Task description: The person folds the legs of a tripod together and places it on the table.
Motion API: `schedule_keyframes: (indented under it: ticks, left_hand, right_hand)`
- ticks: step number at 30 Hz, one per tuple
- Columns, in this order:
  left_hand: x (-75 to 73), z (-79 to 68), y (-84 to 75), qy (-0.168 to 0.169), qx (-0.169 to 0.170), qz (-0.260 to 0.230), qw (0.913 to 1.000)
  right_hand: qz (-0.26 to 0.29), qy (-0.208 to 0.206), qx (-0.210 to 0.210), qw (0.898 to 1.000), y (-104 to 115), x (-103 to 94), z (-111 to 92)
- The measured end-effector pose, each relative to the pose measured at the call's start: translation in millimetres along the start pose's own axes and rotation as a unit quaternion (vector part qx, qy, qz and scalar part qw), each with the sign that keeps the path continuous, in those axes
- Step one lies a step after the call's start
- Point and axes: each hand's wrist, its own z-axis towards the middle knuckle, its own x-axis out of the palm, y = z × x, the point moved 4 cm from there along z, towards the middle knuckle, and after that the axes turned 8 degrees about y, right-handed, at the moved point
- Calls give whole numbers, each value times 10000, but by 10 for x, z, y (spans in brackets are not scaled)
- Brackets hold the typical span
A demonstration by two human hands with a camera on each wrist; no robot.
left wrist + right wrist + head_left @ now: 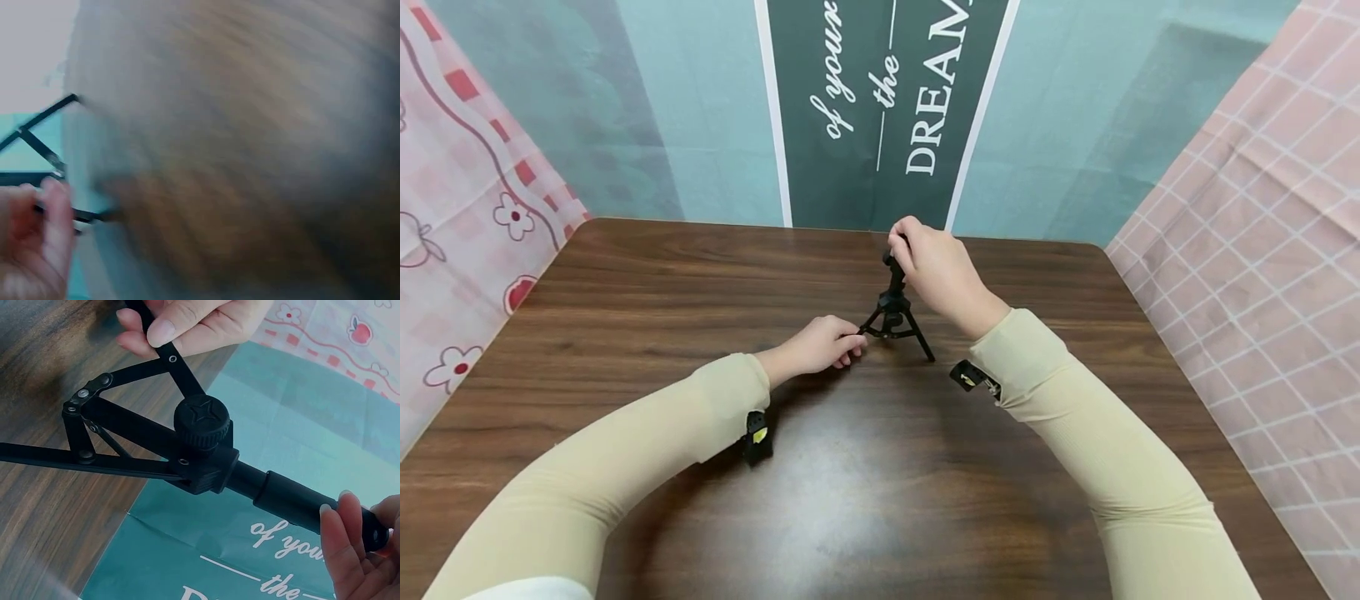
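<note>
A small black tripod (892, 302) is held between the two hands, toward the far side of the wooden table (910, 508), its legs spread; whether its feet bear on the surface cannot be told. One leg (185, 376) is pinched by the left hand (816, 344), with the thumb laid along it and the fingers behind. The upper end of the centre column (290, 501) is grasped in the bent fingers of the right hand (940, 271).

The step in hand is judged to be the setting of the legs, and it is best done with the column kept still by the upper grip while the leg is guided from its outer part. Force is better applied in the plane in which the leg hinges, since the leg is joined by flat braces (134, 372) to the others and any sideways twist would probably be passed into the rivets. Fingertips are best kept away from the brace joints, where skin could be nipped. The round knob (201, 422) at the hub is touched by neither hand (whether it is tight cannot be seen). If stiffness is felt, the knob is better checked before more force is used.
</note>
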Motion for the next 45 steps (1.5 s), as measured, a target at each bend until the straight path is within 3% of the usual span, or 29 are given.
schedule_keyframes:
  ticks: [2,5,10,17,22,45]
  left_hand:
    - [-3,12,-55,37,-46,867,9962]
    - [11,24,-116,-62,-168,1966,9803]
    - [23,35,-163,-192,-110,2613,9650]
    - [37,10,-70,71,376,2225,9742]
    - [27,-18,-56,-27,690,1932,9787]
    - [14,-2,38,-391,1364,1483,9787]
  right_hand:
    - [-20,15,25,10000,-5,-1,2]
    - [-51,35,27,10000,-9,-4,6]
    - [-61,27,21,10000,-18,-11,13]
    - [-50,-14,4,10000,-28,-9,16]
    - [-66,-68,20,10000,-26,-23,16]
    - [-49,-130,-106,9998,-6,-6,15]
